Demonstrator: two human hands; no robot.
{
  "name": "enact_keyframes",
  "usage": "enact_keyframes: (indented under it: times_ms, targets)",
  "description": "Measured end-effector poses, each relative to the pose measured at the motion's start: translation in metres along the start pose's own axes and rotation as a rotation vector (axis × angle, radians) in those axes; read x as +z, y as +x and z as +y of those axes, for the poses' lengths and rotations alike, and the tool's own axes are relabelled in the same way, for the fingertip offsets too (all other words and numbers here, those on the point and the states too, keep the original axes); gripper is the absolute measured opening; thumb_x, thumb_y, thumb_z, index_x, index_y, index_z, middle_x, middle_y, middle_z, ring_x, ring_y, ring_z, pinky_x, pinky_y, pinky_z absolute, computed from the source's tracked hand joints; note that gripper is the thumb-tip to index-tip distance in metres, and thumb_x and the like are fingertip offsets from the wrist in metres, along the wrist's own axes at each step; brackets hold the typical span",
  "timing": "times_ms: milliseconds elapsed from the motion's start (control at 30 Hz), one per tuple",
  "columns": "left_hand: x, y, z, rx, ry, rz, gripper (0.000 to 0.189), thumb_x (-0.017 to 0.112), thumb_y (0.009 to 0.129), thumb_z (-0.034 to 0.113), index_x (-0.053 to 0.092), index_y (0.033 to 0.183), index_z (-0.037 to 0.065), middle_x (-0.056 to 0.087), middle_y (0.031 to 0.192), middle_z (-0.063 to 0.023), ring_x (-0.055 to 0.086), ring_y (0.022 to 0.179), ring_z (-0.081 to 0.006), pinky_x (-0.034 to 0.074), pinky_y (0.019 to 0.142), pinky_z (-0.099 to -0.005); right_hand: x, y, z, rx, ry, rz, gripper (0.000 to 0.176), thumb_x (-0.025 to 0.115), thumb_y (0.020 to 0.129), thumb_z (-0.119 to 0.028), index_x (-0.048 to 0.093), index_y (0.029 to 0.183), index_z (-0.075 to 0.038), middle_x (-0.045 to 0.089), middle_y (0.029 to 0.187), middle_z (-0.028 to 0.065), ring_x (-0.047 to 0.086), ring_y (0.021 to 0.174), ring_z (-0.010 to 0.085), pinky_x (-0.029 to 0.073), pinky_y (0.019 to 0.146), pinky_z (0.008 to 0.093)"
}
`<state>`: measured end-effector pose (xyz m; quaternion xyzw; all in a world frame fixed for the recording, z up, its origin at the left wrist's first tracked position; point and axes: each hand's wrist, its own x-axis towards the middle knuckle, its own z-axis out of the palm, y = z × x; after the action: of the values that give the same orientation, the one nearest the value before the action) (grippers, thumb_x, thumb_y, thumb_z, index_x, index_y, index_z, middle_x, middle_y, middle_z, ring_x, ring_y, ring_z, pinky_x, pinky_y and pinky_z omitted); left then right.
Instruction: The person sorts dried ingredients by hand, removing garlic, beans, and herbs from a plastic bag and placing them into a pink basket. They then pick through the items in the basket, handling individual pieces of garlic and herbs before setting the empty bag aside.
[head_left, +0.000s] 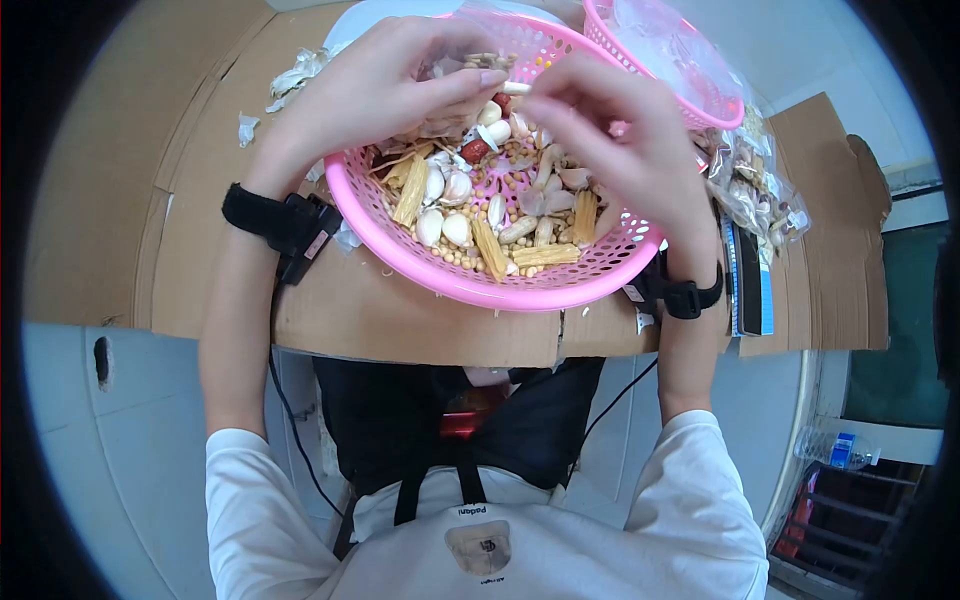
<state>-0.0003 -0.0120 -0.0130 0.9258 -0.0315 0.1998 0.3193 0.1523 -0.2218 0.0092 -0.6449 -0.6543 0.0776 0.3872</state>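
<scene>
A pink perforated basket (510, 297) holds garlic cloves (457, 230), dried bean curd sticks (488, 249), soybeans (447, 253), peanuts in the shell (518, 230) and red dates (475, 151). Over its far left side, my left hand (415, 95) is closed, its thumb against a small white piece (516, 88). From the other side my right hand (625, 140), blurred by motion, has its thumb and fingers pinched at the same piece. What that piece is, I cannot tell. Clear plastic (440, 118) shows under my left hand, which partly hides it.
A second pink basket (730, 115) with clear plastic inside stands at the far right. Beside it lies a clear bag of dried food (765, 190). Pale peelings (298, 75) lie on the cardboard (400, 330) left of the basket. Cables hang below both wrists.
</scene>
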Motion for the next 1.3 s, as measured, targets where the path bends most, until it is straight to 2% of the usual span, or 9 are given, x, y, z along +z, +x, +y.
enact_keyframes:
  times_ms: [33, 100, 133, 167, 200, 267, 467, 533, 1300]
  targets:
    - [0.0, -0.001, 0.003, -0.04, -0.027, 0.002, 0.036, 0.068, 0.103, 0.027, 0.07, 0.129, 0.002, 0.075, 0.111, -0.0091, 0.068, 0.099, -0.0163, 0.054, 0.089, -0.034, 0.001, 0.0, 0.001, -0.001, -0.003, 0.0, 0.011, 0.074, 0.096, -0.013, 0.074, 0.101, -0.003, 0.067, 0.076, 0.0072, 0.064, 0.063, 0.0111, 0.05, 0.059, 0.0311]
    - [-0.001, 0.0, 0.0, -0.079, -0.045, 0.01, 0.037, 0.067, 0.103, 0.027, 0.069, 0.131, 0.002, 0.075, 0.112, -0.0091, 0.068, 0.1, -0.0168, 0.053, 0.091, -0.0341, 0.006, 0.001, 0.004, -0.048, -0.232, -0.236, 0.016, 0.075, 0.092, -0.015, 0.074, 0.103, -0.002, 0.072, 0.08, 0.013, 0.07, 0.071, 0.0268, 0.054, 0.068, 0.0393]
    - [0.005, 0.001, -0.008, 0.024, -0.043, 0.085, 0.038, 0.069, 0.102, 0.032, 0.07, 0.127, 0.003, 0.072, 0.098, -0.0092, 0.065, 0.087, -0.0169, 0.053, 0.08, -0.0337, 0.005, 0.002, 0.004, 0.069, -0.249, -0.319, 0.022, 0.076, 0.089, -0.015, 0.075, 0.106, -0.002, 0.074, 0.088, 0.0174, 0.071, 0.083, 0.0374, 0.055, 0.078, 0.0456]
    - [0.009, 0.001, -0.015, 0.127, -0.044, 0.159, 0.039, 0.07, 0.102, 0.038, 0.071, 0.123, 0.004, 0.069, 0.084, -0.0093, 0.063, 0.073, -0.017, 0.052, 0.07, -0.0332, 0.005, 0.002, 0.006, 0.066, -0.248, -0.319, 0.022, 0.076, 0.089, -0.015, 0.075, 0.106, -0.002, 0.074, 0.088, 0.0174, 0.071, 0.083, 0.0374, 0.055, 0.078, 0.0456]
    - [0.006, 0.0, -0.011, 0.125, -0.044, 0.16, 0.039, 0.07, 0.102, 0.038, 0.071, 0.123, 0.004, 0.069, 0.084, -0.0093, 0.063, 0.073, -0.017, 0.052, 0.07, -0.0332, 0.006, 0.001, 0.009, 0.077, -0.278, -0.335, 0.022, 0.076, 0.088, -0.015, 0.076, 0.107, -0.003, 0.074, 0.09, 0.0173, 0.072, 0.085, 0.0359, 0.056, 0.079, 0.0451]
    - [-0.001, 0.0, -0.001, -0.04, -0.055, -0.012, 0.037, 0.067, 0.103, 0.026, 0.069, 0.132, 0.003, 0.075, 0.114, -0.0084, 0.069, 0.103, -0.0173, 0.053, 0.095, -0.0344, 0.006, -0.001, 0.013, 0.094, -0.303, -0.351, 0.023, 0.076, 0.088, -0.014, 0.077, 0.108, -0.003, 0.075, 0.092, 0.0171, 0.073, 0.086, 0.0345, 0.056, 0.08, 0.0445]
    - [0.0, 0.001, -0.002, -0.045, -0.019, -0.023, 0.036, 0.069, 0.103, 0.028, 0.071, 0.129, 0.003, 0.076, 0.115, -0.0096, 0.07, 0.102, -0.017, 0.053, 0.095, -0.0341, 0.007, -0.001, 0.02, 0.018, -0.306, -0.416, 0.024, 0.077, 0.086, -0.012, 0.078, 0.109, -0.003, 0.077, 0.095, 0.0169, 0.074, 0.091, 0.033, 0.057, 0.085, 0.0434]
    - [-0.001, 0.0, -0.001, -0.053, -0.022, -0.022, 0.036, 0.069, 0.103, 0.029, 0.071, 0.128, 0.003, 0.076, 0.115, -0.0098, 0.07, 0.102, -0.017, 0.053, 0.095, -0.034, 0.007, -0.001, 0.02, 0.057, -0.318, -0.448, 0.025, 0.077, 0.086, -0.012, 0.079, 0.11, -0.003, 0.077, 0.097, 0.0169, 0.074, 0.09, 0.0328, 0.057, 0.085, 0.0432]
    - [-0.002, -0.001, 0.0, -0.025, -0.072, -0.04, 0.036, 0.07, 0.101, 0.027, 0.071, 0.126, 0.0, 0.075, 0.114, -0.0105, 0.069, 0.105, -0.0173, 0.052, 0.1, -0.035, 0.009, -0.002, 0.021, 0.018, -0.297, -0.431, 0.014, 0.075, 0.087, -0.011, 0.076, 0.098, -0.002, 0.075, 0.09, 0.0165, 0.073, 0.088, 0.0344, 0.056, 0.081, 0.0444]
